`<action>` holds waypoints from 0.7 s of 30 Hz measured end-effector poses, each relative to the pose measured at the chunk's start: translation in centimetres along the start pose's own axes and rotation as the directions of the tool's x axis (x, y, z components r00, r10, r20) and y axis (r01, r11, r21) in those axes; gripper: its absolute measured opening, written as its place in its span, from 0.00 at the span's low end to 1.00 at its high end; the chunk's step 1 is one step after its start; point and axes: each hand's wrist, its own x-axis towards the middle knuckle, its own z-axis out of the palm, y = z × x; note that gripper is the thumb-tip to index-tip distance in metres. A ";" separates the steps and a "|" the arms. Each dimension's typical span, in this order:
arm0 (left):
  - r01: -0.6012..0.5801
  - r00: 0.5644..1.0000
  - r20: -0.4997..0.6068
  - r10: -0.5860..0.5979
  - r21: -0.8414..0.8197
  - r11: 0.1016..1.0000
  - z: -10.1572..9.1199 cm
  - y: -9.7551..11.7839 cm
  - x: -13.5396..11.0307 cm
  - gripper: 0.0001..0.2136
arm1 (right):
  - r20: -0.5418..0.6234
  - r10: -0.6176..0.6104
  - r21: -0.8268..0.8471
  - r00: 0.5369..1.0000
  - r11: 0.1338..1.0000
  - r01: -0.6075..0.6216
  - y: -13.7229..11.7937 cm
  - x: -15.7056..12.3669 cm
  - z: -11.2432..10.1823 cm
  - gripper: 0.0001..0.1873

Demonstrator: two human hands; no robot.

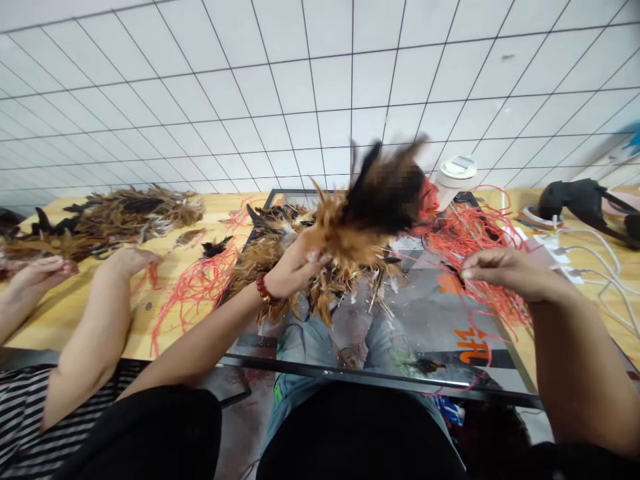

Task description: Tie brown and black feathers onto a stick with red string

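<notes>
A bundle of brown and black feathers (345,230), its upper end blurred by motion, is gripped in my left hand (295,267). This hand, with a dark red bead bracelet at the wrist, is above a pile of loose brown feathers (320,293) on the dark glossy panel. My right hand (505,270) is closed in a pinch over the right side, beside a tangle of red string (467,230). A small dark sliver shows at its fingertips, but I cannot tell what it is.
A co-worker's hands (125,260) work at the left, near another feather heap (145,210) and red strands (200,280). A white lidded container (457,173) stands behind the string. At right are a power strip with white cables (545,253) and a black strapped device (580,200).
</notes>
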 end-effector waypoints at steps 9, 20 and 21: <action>0.362 0.907 0.279 -0.314 -0.899 0.246 8.5 0.3 6.4 0.14 | -0.323 -0.232 0.097 0.918 0.956 0.276 -4.0 6.6 6.9 0.23; 0.229 0.886 0.268 -0.378 -0.962 -0.146 11.4 -3.5 6.4 0.22 | -0.177 0.084 0.849 0.981 0.516 0.110 -3.7 9.6 12.3 0.22; 0.208 0.885 0.255 -0.390 -0.965 -0.159 11.4 -3.7 6.4 0.23 | -0.177 0.107 0.850 0.978 0.518 0.097 -3.2 9.5 12.8 0.21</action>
